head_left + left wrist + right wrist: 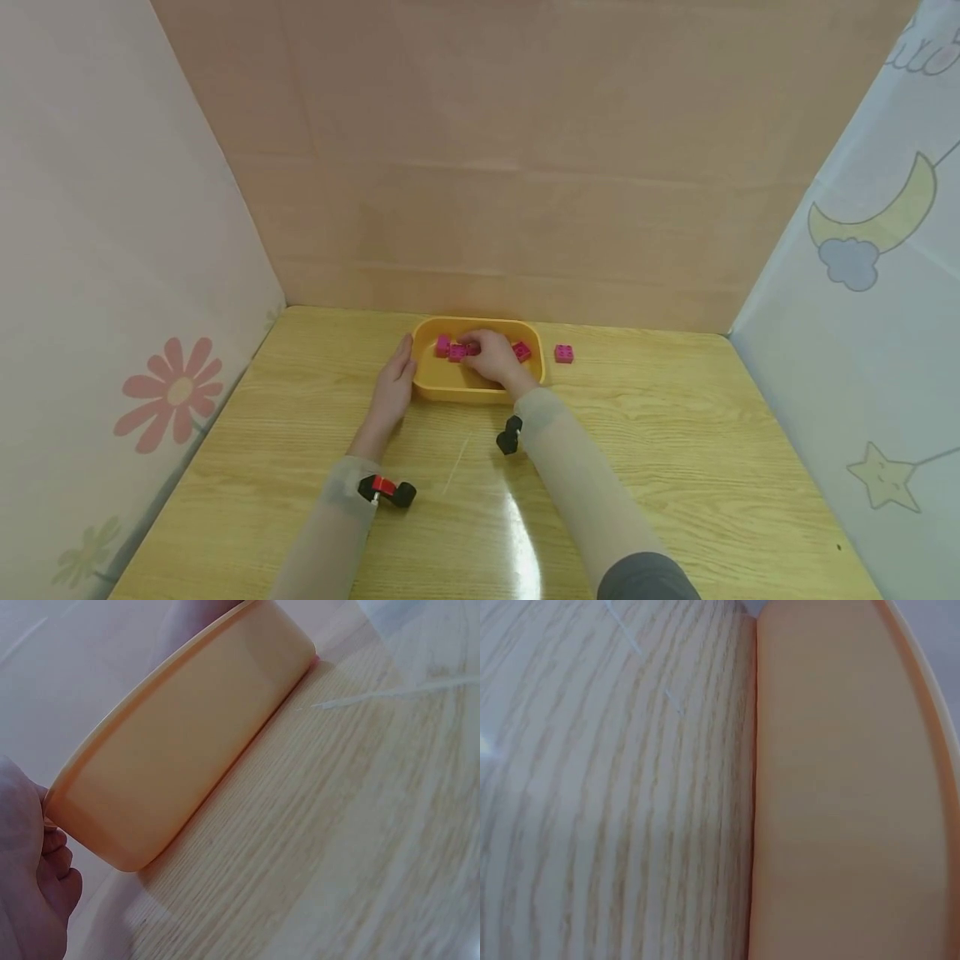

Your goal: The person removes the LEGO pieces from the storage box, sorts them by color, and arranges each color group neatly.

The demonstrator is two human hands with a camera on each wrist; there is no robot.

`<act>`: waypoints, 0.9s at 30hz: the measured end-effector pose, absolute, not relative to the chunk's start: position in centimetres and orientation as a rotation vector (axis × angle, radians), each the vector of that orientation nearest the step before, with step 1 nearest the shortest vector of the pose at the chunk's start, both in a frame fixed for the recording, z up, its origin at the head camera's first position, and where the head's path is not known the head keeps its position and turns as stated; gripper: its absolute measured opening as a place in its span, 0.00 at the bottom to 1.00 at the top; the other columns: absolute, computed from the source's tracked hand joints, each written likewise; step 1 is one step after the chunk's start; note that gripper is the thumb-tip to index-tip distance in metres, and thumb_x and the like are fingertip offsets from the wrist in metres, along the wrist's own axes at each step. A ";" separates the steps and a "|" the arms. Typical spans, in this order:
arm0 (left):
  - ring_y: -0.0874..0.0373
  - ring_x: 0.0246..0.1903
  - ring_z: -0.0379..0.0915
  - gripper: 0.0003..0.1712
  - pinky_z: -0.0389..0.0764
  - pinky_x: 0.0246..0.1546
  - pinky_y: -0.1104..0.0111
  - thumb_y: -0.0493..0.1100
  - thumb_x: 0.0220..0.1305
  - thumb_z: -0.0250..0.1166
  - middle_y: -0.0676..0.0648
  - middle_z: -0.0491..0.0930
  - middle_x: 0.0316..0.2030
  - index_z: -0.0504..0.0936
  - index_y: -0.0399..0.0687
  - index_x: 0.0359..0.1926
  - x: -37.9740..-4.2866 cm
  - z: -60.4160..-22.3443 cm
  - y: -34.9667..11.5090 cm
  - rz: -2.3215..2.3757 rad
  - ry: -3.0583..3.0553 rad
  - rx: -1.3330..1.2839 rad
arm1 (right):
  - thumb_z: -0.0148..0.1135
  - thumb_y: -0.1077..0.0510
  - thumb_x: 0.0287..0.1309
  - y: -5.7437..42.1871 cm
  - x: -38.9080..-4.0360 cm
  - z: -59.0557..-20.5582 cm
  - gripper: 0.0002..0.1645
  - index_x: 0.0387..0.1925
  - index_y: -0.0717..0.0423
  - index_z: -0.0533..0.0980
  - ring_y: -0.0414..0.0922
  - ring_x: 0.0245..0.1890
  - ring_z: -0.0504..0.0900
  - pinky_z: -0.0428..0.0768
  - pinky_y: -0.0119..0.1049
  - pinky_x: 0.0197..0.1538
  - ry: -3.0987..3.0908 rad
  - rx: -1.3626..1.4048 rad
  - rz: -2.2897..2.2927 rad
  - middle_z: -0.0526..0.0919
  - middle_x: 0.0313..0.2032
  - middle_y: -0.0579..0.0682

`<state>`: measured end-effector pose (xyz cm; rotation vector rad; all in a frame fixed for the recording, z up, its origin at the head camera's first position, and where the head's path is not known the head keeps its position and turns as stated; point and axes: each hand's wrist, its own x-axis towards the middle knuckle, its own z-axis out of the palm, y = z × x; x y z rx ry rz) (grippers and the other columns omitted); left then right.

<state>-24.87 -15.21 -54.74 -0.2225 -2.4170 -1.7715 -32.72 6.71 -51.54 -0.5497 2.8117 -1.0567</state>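
Observation:
A yellow-orange tray (442,393) stands near the back edge of the table, with several pink toy building bricks in it. My left hand (393,385) lies along the tray's left end, fingers extended against its wall. In the left wrist view, part of that hand (34,877) shows at the tray's corner. Over the front rim, my right hand (495,357) reaches inside and pinches a pink building brick (472,349), mostly hidden by the fingers. Two bricks, one a studded brick (457,353), lie left of the fingertips. The right wrist view shows only the tray's outer wall (847,787) and table.
One more pink brick (564,354) sits on the wooden table (660,433) just right of the tray. A brown cloth wall (487,208) rises behind the table. Patterned cloth walls stand at the left and right.

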 end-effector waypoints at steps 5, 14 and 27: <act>0.44 0.83 0.43 0.32 0.44 0.83 0.52 0.37 0.86 0.44 0.37 0.49 0.84 0.52 0.34 0.84 -24.7 -54.6 -15.1 -1.769 -2.413 -0.224 | 0.74 0.62 0.64 6.7 -32.8 -51.6 0.23 0.61 0.57 0.85 0.51 0.59 0.83 0.80 0.46 0.67 2.825 -0.547 -1.033 0.87 0.58 0.53; 0.45 0.83 0.43 0.31 0.44 0.83 0.53 0.38 0.86 0.44 0.38 0.50 0.84 0.53 0.35 0.84 -25.0 -54.6 -15.0 -1.783 -2.406 -0.220 | 0.76 0.62 0.63 6.8 -32.9 -51.6 0.24 0.60 0.57 0.85 0.50 0.58 0.84 0.81 0.45 0.65 2.830 -0.561 -1.033 0.88 0.56 0.53; 0.45 0.83 0.43 0.31 0.45 0.84 0.53 0.38 0.86 0.44 0.37 0.50 0.84 0.53 0.33 0.83 -25.0 -54.7 -15.0 -1.789 -2.405 -0.232 | 0.75 0.61 0.65 7.0 -32.5 -51.4 0.24 0.62 0.56 0.84 0.50 0.55 0.83 0.81 0.46 0.66 2.764 -0.575 -1.092 0.87 0.57 0.53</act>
